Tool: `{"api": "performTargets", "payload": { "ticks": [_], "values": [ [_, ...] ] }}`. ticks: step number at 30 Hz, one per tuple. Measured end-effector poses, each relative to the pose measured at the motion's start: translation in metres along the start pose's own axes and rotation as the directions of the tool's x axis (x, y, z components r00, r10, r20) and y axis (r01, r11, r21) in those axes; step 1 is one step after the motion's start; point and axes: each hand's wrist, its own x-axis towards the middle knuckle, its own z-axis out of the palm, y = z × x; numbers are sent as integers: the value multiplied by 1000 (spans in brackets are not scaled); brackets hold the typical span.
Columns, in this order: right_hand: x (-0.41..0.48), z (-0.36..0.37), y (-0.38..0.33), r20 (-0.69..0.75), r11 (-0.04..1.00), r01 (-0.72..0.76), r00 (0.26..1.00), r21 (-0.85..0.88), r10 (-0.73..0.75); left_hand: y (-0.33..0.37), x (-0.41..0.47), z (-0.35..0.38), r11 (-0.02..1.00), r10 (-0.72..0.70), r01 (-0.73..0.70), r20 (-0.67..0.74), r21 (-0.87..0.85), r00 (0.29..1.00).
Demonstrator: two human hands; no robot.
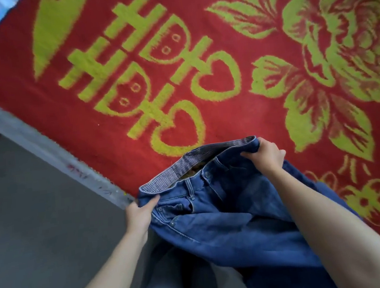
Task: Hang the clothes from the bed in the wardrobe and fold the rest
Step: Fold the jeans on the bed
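Red blanket with a yellow-green flower and character pattern covers the bed, grey floor left of the bed edge. Blue jeans sit at the near edge of the bed. The waistband is lifted and the legs are bunched, trailing down toward the person's knees and passing under the right forearm. Left hand pinches the left end of the waistband, thumb on top, other fingers hidden behind the denim. Right hand grips the right end, fingers curled over the rim. Both hands are closed on cloth. Waistband is pulled open between them, striped lining showing, button and fly facing me.

My read: the step in hand is straightening the jeans, for a fold or for hanging, can't tell which. No hanger or wardrobe in view. Next move, I'd say, calls for bringing the two waistband ends together so the legs stack, or laying the jeans flat on the blanket just ahead. Risk: bunched legs could fold crooked
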Motion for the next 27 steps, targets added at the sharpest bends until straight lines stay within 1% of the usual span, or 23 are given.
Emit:
{"api": "performTargets", "payload": {
  "ticks": [3, 6, 9, 12, 15, 18, 20, 23, 25, 27],
  "values": [
    [-29, -21, 7, -66, 997, 10, 998, 78, -5, 19, -14, 1, 999, 4, -2, 57, -42, 998],
    [-57, -49, 20, -146, 966, -49, 985, 255, 88, 43, -29, 2, 995, 43, -32, 125, -93, 991],
    [-94, -82, 37, -206, 907, -85, 961, 412, 183, 66, -48, -1, 982, 75, -44, 172, -182, 982],
    [-143, -114, 48, -277, 864, -50, 937, 501, 215, 86, -72, -7, 968, 140, -86, 224, -237, 965],
    [-208, -139, 56, -373, 847, 16, 902, 532, 217, 102, -111, -23, 942, 258, -170, 301, -290, 918],
    [-293, -154, 62, -515, 793, 146, 825, 591, 232, 111, -161, -61, 898, 405, -282, 384, -338, 830],
    [-343, -163, 63, -592, 779, 209, 768, 592, 244, 120, -188, -90, 858, 503, -372, 441, -353, 743],
    [-411, -186, 52, -667, 772, 282, 708, 570, 234, 144, -230, -137, 786, 619, -481, 502, -389, 604],
    [-455, -213, 34, -729, 772, 350, 654, 530, 203, 164, -264, -174, 728, 684, -540, 507, -423, 524],
    [-495, -243, 9, -801, 792, 419, 581, 444, 142, 190, -302, -211, 657, 752, -568, 476, -496, 456]
  ]
}}
